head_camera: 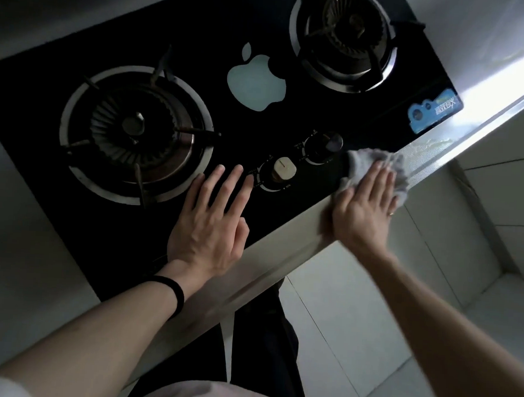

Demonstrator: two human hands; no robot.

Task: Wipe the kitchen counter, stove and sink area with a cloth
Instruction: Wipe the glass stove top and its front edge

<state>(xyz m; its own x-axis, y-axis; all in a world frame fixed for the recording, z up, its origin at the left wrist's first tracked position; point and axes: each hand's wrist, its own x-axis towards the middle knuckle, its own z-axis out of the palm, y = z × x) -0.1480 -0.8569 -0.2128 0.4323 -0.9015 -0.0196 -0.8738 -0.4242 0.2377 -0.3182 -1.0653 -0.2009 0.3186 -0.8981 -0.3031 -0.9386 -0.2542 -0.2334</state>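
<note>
A black glass gas stove (257, 28) with two burners is set into the grey counter (17, 216). My left hand (214, 223) rests flat on the stove's front, fingers straight, beside the left burner (136, 134) and the beige knob (284, 169). My right hand (365, 203) presses flat on a crumpled grey cloth (393, 162) at the stove's front right corner, over the counter's front edge. The cloth lies just right of the dark knob (324, 147).
The right burner (343, 35) sits at the far end. A pale apple logo (258, 79) marks the glass middle and a blue sticker (435, 110) its right corner. The counter's metal front edge (281, 260) runs diagonally; tiled floor (368, 340) lies below.
</note>
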